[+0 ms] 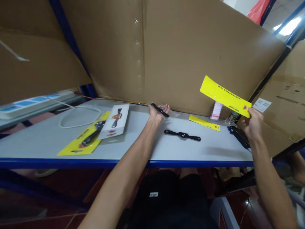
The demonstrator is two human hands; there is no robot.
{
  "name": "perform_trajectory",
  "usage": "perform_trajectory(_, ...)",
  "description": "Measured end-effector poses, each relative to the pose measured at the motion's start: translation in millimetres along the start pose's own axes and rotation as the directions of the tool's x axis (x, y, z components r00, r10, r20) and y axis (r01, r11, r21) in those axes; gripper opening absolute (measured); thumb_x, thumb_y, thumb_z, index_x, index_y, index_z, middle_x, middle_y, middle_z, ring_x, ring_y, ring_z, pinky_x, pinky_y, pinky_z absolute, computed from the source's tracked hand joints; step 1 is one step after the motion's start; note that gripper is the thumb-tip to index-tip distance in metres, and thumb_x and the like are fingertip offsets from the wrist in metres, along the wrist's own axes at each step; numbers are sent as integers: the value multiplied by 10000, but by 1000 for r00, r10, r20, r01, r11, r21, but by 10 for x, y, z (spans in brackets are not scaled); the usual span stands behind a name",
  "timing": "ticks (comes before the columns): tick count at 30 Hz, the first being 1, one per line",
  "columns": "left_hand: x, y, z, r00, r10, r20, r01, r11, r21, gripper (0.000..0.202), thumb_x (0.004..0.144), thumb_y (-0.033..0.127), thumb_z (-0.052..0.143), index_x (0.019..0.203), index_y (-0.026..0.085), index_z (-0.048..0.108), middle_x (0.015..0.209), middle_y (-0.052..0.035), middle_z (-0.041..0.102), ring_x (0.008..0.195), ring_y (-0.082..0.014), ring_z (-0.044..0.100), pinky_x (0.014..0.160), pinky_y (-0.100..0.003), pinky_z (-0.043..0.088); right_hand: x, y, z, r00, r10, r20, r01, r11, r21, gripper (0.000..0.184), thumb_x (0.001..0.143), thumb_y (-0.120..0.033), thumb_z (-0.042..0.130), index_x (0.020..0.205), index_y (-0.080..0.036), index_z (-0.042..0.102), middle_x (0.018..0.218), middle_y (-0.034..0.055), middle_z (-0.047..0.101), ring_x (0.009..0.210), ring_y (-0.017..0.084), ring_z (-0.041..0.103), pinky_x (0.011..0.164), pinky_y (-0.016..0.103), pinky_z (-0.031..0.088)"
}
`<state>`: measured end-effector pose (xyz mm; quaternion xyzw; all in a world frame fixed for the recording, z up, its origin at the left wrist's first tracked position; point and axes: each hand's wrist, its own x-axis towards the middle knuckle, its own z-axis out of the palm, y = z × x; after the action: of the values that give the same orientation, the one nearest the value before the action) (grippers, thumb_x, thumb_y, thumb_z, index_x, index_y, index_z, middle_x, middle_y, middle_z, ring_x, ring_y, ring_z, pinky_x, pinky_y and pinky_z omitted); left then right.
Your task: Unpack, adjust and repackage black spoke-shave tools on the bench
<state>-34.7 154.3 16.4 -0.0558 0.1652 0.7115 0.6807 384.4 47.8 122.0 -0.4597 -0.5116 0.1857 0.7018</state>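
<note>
My left hand (155,116), palm up near the back of the table, holds a black spokeshave (160,110) with some clear plastic packaging (175,113) beside it. Pinched at one end by my right hand (254,123), a yellow printed card (224,96) is raised above the right side of the table. A second black spokeshave (183,135) lies on the grey tabletop (143,149) between my forearms. Behind it rests another yellow card (204,123). At the left, a packaged spokeshave on a yellow card (91,136) lies partly under a white box (115,122) with a spokeshave picture.
A white power strip (35,102) and its looped cable (60,122) are at the left. Toward the right sit a black object (239,136) and a clear bottle (232,117). Cardboard panels (178,54) enclose the back, and a blue edge (95,163) runs along the front.
</note>
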Motion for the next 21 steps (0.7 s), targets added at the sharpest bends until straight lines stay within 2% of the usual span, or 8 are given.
perform_trajectory(3, -36, -2, -1, 1000, 14, -4, -14, 1000, -12, 646, 964, 764, 207, 792, 198, 466, 882, -145, 661, 887, -271, 720, 702, -410, 640, 8, 450, 146, 975, 215, -53, -222, 945, -239, 311, 879, -432, 569, 908, -136, 661, 657, 25, 649, 454, 120, 518, 382, 210, 314)
perform_trajectory(5, -61, -19, 6, 1000, 9, -3, -9, 1000, -8, 659, 969, 757, 186, 781, 195, 476, 871, -144, 662, 899, -271, 721, 711, -411, 641, -58, 727, 172, 936, 350, 44, -256, 759, -598, 366, 894, -450, 563, 863, -110, 697, 627, 67, 650, 511, 170, 590, 438, 242, 382)
perform_trajectory(8, -107, -82, 31, 1000, -12, -11, 12, 1000, 6, 671, 973, 749, 205, 779, 183, 509, 877, -155, 672, 932, -282, 721, 720, -417, 642, -146, 990, 148, 932, 351, 90, -45, 359, -932, 342, 924, -423, 565, 889, -135, 746, 834, 164, 730, 775, 263, 708, 640, 314, 484)
perform_trajectory(10, -151, -150, 59, 1000, -22, -10, 23, 999, 24, 666, 979, 736, 230, 779, 174, 527, 880, -164, 678, 957, -294, 721, 729, -428, 642, -183, 1033, 192, 955, 264, 136, 68, 252, -965, 358, 962, -423, 514, 959, -157, 754, 960, 192, 747, 884, 292, 712, 701, 335, 478)
perform_trajectory(13, -246, -284, 102, 998, -51, 45, 47, 995, 82, 663, 981, 728, 250, 771, 167, 534, 879, -174, 684, 982, -308, 721, 748, -447, 641, -277, 912, 485, 932, 156, 326, 246, 388, -888, 362, 979, -397, 477, 887, -166, 740, 881, 148, 757, 815, 253, 695, 665, 298, 435)
perform_trajectory(16, -352, -443, 125, 989, -86, 118, 67, 986, 156, 624, 983, 707, 326, 763, 163, 541, 862, -168, 688, 964, -303, 727, 775, -454, 637, -477, 643, 999, 873, 7, 488, 397, 571, -718, 378, 980, -404, 477, 793, -181, 718, 763, 84, 742, 685, 201, 646, 627, 280, 395)
perform_trajectory(19, -422, -602, 116, 980, -100, 171, 60, 973, 225, 584, 998, 664, 371, 778, 160, 568, 827, -137, 691, 929, -274, 738, 804, -435, 629, -721, 353, 1531, 792, -70, 607, 481, 685, -548, 283, 973, -348, 515, 890, -202, 743, 856, 52, 773, 769, 187, 678, 689, 263, 417)
perform_trajectory(21, -430, -690, 94, 979, -90, 183, 40, 965, 260, 581, 977, 683, 417, 777, 163, 581, 796, -114, 692, 901, -263, 742, 806, -416, 623, -859, 210, 1801, 714, -57, 698, 535, 688, -490, 218, 960, -290, 542, 959, -223, 750, 962, 46, 787, 865, 196, 703, 741, 262, 434)
